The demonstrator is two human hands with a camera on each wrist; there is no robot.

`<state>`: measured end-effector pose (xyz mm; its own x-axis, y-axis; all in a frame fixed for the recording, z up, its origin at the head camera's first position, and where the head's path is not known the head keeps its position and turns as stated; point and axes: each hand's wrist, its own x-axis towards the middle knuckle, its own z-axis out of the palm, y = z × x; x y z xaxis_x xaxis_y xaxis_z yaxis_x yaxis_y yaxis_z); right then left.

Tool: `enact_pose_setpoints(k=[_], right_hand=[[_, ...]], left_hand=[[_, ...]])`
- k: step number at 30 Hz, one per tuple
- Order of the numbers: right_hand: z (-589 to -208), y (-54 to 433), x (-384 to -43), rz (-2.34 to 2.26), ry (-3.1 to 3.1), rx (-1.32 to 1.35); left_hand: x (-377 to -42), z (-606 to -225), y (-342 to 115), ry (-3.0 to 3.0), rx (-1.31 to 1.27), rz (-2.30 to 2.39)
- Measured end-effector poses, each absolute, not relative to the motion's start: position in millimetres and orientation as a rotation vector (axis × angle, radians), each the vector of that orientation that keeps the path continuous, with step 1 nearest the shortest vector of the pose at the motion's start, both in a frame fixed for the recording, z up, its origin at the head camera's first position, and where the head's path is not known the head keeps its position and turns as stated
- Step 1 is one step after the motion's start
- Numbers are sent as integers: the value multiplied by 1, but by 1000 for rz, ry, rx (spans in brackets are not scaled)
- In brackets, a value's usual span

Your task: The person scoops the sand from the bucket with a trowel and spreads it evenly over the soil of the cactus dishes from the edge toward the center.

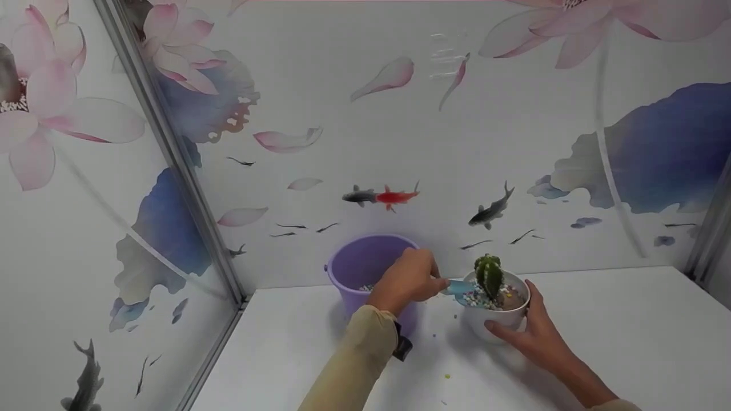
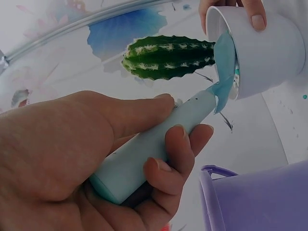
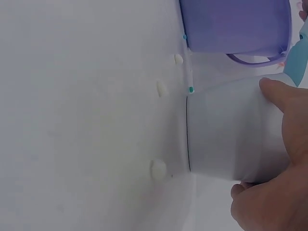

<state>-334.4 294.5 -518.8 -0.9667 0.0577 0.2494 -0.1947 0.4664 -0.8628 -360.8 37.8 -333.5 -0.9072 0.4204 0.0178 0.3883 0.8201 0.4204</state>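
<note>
Your left hand is wrapped around the handle of that little light blue scoop, blade tipped over the rim of the white pot. Your right hand cups the pot's side, thumb on the wall, pot sitting on the white table. Inside: a green cactus upright in colored pebbles (a few strays on the table too). Just beside, behind your left hand, stands the purple bucket.

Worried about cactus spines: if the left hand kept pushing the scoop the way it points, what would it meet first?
Probably the pebbles in the white pot, then the cactus just beyond; depth is unclear.
</note>
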Motion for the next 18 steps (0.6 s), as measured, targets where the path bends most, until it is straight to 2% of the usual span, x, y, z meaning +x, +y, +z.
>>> enact_pose_setpoints(k=[18], right_hand=[[-523, 290, -335, 1489, -2529, 47]], left_hand=[[-360, -329, 35, 2930, 629, 608]])
